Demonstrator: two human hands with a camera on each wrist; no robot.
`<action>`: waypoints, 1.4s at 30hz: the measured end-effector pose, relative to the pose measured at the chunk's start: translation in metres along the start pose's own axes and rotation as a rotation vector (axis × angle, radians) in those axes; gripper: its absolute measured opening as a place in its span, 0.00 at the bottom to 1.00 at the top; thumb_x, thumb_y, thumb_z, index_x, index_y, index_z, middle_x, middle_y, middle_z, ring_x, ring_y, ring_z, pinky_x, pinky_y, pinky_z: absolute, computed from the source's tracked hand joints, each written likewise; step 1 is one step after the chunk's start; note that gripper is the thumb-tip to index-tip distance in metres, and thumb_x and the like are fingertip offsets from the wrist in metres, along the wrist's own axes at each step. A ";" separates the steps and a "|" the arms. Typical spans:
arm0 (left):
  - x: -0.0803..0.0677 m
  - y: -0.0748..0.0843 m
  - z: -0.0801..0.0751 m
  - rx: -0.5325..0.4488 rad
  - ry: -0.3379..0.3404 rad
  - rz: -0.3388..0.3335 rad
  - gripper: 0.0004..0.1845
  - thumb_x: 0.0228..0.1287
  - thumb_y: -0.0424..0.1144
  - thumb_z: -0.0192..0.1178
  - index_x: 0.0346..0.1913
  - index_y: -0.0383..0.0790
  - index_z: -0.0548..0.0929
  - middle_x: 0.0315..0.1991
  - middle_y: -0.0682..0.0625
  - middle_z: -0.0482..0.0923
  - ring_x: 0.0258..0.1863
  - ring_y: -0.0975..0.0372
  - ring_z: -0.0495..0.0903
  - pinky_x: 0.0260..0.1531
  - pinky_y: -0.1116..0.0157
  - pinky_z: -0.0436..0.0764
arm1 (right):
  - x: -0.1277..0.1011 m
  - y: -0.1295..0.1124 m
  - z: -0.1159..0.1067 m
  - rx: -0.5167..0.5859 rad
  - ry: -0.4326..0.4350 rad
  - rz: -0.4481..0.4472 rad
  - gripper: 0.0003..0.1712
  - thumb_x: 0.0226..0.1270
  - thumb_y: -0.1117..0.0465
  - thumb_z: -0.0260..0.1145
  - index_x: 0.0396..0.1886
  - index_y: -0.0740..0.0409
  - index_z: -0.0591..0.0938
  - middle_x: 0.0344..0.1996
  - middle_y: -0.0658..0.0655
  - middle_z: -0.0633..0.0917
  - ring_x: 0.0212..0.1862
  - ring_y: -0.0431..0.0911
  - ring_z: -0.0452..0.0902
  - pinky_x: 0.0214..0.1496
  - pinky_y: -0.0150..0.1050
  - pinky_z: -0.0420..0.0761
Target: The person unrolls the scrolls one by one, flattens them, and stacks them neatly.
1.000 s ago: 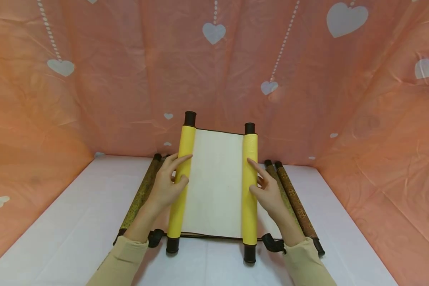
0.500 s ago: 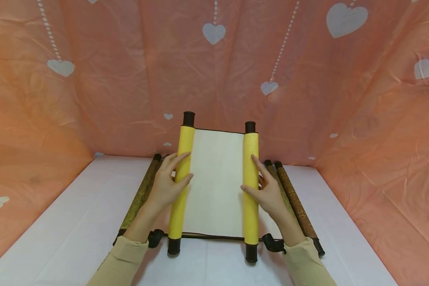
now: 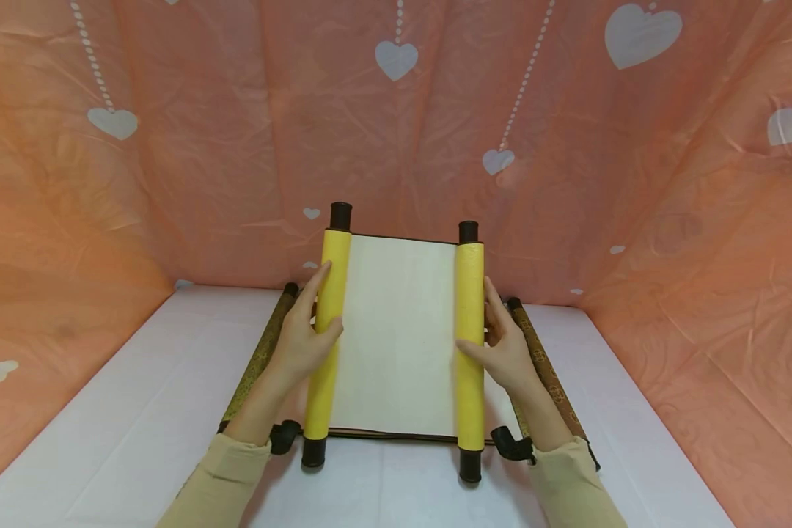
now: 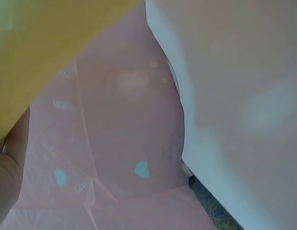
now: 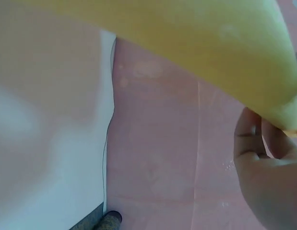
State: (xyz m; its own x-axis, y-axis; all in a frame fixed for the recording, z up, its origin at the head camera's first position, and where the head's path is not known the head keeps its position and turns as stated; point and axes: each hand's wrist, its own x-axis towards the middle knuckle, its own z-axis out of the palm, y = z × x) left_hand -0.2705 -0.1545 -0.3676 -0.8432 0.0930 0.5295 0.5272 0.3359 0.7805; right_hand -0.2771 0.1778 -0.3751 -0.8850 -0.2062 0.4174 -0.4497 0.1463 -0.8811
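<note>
A partly unrolled scroll stands raised in the middle of the head view, its white sheet (image 3: 396, 330) stretched between two yellow rolls with black end knobs. My left hand (image 3: 301, 343) grips the left yellow roll (image 3: 328, 286), thumb across its front and other fingers behind. With the thumb in front and fingers at the far side, my right hand (image 3: 510, 359) holds the right yellow roll (image 3: 470, 293). In the wrist views, curled fingers show beside the yellow roll (image 4: 47, 48) on the left and the yellow roll (image 5: 210, 48) on the right.
Brown-gold patterned rolls lie on the white table (image 3: 138, 367), one side at the left (image 3: 259, 370), the other at the right (image 3: 548, 374), partly behind my arms. A pink curtain (image 3: 396, 147) with hearts closes off the back and sides. Black straps (image 3: 511, 444) sit at both wrists.
Both hands have drawn the yellow rolls apart, left one leftward and right one rightward, so more white sheet shows between them. My index fingers have slid to the rolls' outer sides.
</note>
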 end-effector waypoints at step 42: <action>0.002 0.004 -0.015 0.027 -0.073 -0.009 0.51 0.75 0.29 0.59 0.85 0.61 0.38 0.76 0.35 0.52 0.63 0.45 0.63 0.52 0.46 0.74 | 0.001 -0.008 -0.019 -0.049 -0.128 -0.004 0.66 0.68 0.74 0.69 0.85 0.28 0.37 0.81 0.61 0.54 0.67 0.59 0.67 0.53 0.36 0.82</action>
State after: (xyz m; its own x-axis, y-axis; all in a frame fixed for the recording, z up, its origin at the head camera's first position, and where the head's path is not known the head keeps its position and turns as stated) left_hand -0.2688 -0.1668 -0.3586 -0.8539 0.1575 0.4960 0.5172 0.3618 0.7756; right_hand -0.2764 0.1949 -0.3631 -0.8618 -0.3281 0.3868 -0.4617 0.1918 -0.8660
